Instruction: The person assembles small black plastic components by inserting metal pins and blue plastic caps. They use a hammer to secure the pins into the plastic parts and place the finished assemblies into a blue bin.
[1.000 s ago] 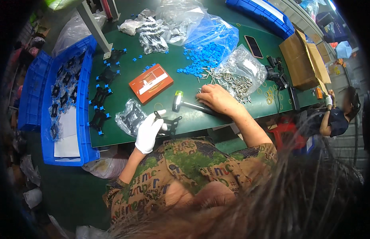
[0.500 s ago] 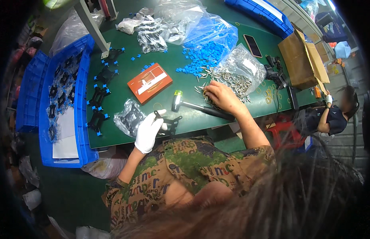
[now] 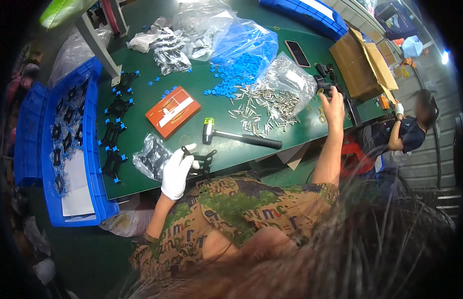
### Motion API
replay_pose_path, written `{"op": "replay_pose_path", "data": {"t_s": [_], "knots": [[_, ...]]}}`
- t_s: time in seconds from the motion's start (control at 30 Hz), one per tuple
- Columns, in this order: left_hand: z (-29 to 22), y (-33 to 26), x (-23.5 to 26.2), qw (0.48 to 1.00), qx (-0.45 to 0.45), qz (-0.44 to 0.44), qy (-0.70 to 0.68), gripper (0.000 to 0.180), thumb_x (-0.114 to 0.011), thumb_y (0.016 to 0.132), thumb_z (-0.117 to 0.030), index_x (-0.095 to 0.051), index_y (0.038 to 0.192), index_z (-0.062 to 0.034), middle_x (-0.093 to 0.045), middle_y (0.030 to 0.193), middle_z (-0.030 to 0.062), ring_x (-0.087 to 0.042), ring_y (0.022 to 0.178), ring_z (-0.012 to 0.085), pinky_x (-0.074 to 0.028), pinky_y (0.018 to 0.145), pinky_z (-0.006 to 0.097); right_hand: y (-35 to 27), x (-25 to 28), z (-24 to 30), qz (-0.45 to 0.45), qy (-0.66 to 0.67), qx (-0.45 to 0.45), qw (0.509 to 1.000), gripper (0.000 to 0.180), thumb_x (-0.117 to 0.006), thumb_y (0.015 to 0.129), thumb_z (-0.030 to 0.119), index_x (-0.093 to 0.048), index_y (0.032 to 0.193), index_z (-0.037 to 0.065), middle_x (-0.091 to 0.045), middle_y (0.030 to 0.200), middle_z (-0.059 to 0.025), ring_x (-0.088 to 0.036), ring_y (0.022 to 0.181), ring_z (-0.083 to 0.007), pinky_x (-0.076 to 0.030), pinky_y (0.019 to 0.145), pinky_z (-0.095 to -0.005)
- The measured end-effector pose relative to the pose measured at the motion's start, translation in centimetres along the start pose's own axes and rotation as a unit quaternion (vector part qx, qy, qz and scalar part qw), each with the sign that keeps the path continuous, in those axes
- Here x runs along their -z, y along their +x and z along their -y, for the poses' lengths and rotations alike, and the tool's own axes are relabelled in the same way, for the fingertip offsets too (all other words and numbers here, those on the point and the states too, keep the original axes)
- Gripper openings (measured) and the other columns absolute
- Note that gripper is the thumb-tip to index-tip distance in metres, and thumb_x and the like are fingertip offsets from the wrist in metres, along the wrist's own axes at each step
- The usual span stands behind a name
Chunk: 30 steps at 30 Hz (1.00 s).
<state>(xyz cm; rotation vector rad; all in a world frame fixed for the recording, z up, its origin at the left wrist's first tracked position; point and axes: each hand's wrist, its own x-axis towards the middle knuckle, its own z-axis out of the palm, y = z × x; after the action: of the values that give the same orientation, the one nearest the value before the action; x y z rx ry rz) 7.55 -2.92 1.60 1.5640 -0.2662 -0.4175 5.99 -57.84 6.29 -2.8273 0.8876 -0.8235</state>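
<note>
In my white-gloved left hand [image 3: 176, 173] is a black X-shaped bracket [image 3: 205, 160], gripped at one side above the table's near edge. My bare right hand [image 3: 334, 108] hovers at the right, its fingers bent and apart, beside loose rubber bands [image 3: 321, 112] and black parts [image 3: 323, 79]. Nothing shows in its grip. Between the hands lies a hammer [image 3: 249, 139] with a black handle and a yellow-green tip. Beyond it spreads a pile of metal pins [image 3: 271, 107]. A clear-wrapped black bracket [image 3: 152, 157] rests left of my left hand.
An orange-red box [image 3: 161, 122], blue clips [image 3: 226, 79] and plastic bags [image 3: 201, 25] cover the green table. Brackets with blue clips [image 3: 113, 133] line its left side, next to a blue crate [image 3: 95, 179]. A phone [image 3: 297, 54] and cardboard box [image 3: 358, 65] stand right; a person [image 3: 413, 124] works beyond.
My right hand has left the metal pins and moved right to the rubber bands and black parts. My left hand still holds the bracket. The view has shifted slightly.
</note>
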Motion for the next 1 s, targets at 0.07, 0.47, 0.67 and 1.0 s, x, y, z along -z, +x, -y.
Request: {"op": "replay_pose_path", "data": {"t_s": [0.07,0.47,0.67,1.0], "knots": [[0.6,0.1,0.1,0.999,0.013,-0.009,-0.031,0.035,-0.053,0.105,-0.009,-0.060,0.138,0.0006,-0.067,0.090,0.0040,-0.062,0.085,0.0100,-0.051,0.081,0.027,-1.4,1.5,1.9,-0.111,-0.058,0.082,0.989,0.035,-0.071,0.096,0.025,-0.066,0.125,0.007,-0.068,0.117,-0.0142,-0.068,0.101,-0.0341,-0.053,0.085,-0.0450],[0.2,-0.2,-0.2,0.999,0.035,-0.004,0.001,0.036,-0.054,0.104,-0.009,-0.061,0.138,0.0003,-0.067,0.087,0.0027,-0.062,0.084,0.0083,-0.050,0.080,0.025,-8.9,0.1,19.8,0.244,0.153,0.435,0.853,0.016,-0.067,0.095,0.021,-0.075,0.105,0.012,-0.065,0.094,-0.0060,-0.065,0.097,-0.0280,-0.049,0.086,-0.0434],[1.6,-0.2,-0.3,0.999,0.019,-0.001,-0.037,0.036,-0.055,0.104,-0.009,-0.061,0.138,0.0003,-0.067,0.088,0.0027,-0.062,0.085,0.0084,-0.050,0.081,0.025,-9.4,-1.7,21.4,0.212,0.143,0.411,0.875,0.020,-0.068,0.095,0.026,-0.075,0.105,0.011,-0.064,0.096,-0.0064,-0.064,0.098,-0.0274,-0.047,0.084,-0.0425],[1.1,-0.3,0.0,0.998,0.033,0.019,-0.058,0.037,-0.054,0.104,-0.009,-0.061,0.139,0.0005,-0.068,0.088,0.0029,-0.061,0.084,0.0079,-0.050,0.079,0.025,-9.8,-2.6,21.7,0.223,0.075,0.438,0.868,0.018,-0.067,0.096,0.026,-0.073,0.105,0.011,-0.064,0.097,-0.0069,-0.064,0.099,-0.0268,-0.045,0.086,-0.0430]]}}
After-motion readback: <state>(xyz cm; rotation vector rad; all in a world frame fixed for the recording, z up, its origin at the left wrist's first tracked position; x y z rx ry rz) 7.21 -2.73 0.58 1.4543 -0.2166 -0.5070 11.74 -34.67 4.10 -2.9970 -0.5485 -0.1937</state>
